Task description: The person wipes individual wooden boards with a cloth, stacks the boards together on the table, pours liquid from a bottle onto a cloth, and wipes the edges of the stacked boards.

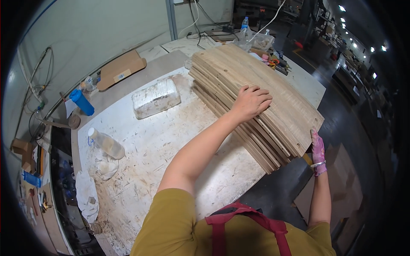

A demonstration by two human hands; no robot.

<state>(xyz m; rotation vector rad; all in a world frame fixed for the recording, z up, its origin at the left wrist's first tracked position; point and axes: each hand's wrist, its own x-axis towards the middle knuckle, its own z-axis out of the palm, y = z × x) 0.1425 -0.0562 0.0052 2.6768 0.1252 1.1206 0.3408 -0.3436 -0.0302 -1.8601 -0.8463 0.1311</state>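
1. Stack of boards (273, 146): wood-grain, thin, many layers; lying on the tabletop (171, 133), to the right of the wrapped bundle (156, 98), its edges sitting unevenly.
2. Top board (279, 98): broad and flat; covering the stack, right of the bundle; small round holes showing near its ends.
3. Weight (judged): a single board is probably weighing a moderate amount; the full stack is likely being too heavy for one easy lift.
4. Stiffness and surface (judged): each board is looking rigid and fairly smooth, so layers may be sliding over one another; corners are seeming the likeliest parts to chip.
5. Places to hold (judged): the long edge facing the bundle and the short end farthest from it are offering good purchase, one hand at each.
6. Left hand (252, 103): bare, right of the bundle; lying palm down across the top board's bundle-side edge, fingers bending, thumb hiding. Grip: touching the board; clamping or only resting, cannot tell.
7. Right hand (317, 149): pink-gloved, farther right of the bundle; touching the board's near end, fingers pointing upward. Grip: underside hiding, firmness cannot tell.
8. Arms: left forearm slanting inward, passing right of the bundle; right forearm standing nearly straight up the view.
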